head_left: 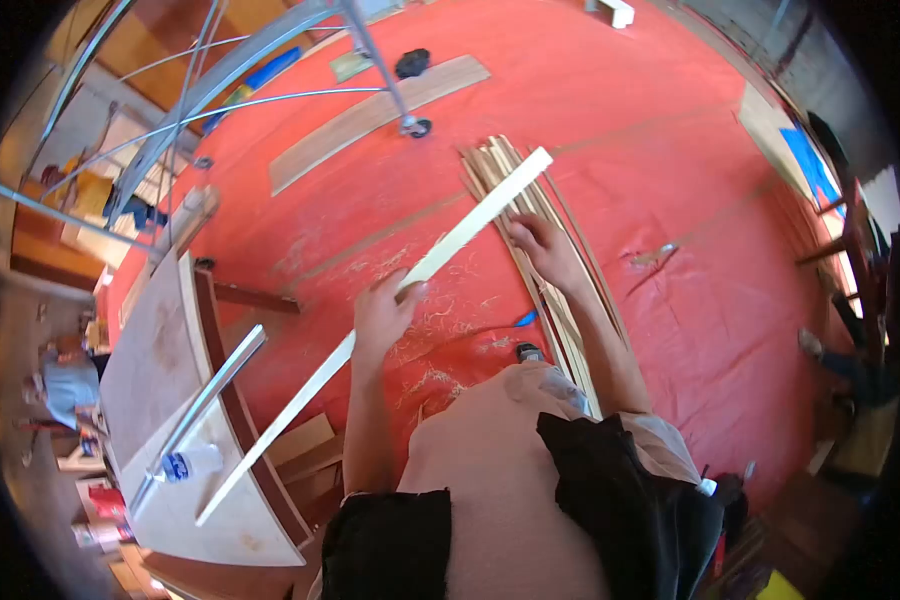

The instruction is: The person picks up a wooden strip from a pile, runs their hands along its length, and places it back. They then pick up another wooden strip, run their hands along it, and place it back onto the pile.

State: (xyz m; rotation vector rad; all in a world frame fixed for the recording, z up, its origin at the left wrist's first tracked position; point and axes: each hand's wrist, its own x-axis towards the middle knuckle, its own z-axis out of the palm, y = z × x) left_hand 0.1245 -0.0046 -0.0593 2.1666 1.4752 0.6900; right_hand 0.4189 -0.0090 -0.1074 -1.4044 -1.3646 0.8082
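My left hand grips a long pale wooden strip near its middle; the strip runs diagonally from the lower left, over a wooden table, up to the right. My right hand rests with fingers spread on a bundle of thin wooden slats lying on the red floor covering, just under the strip's upper end. Wood shavings lie scattered on the red sheet near my left hand.
A wooden table with a metal bar and a plastic bottle stands at the left. A flat board and a wheeled metal frame sit further off. Another person's foot shows at the right.
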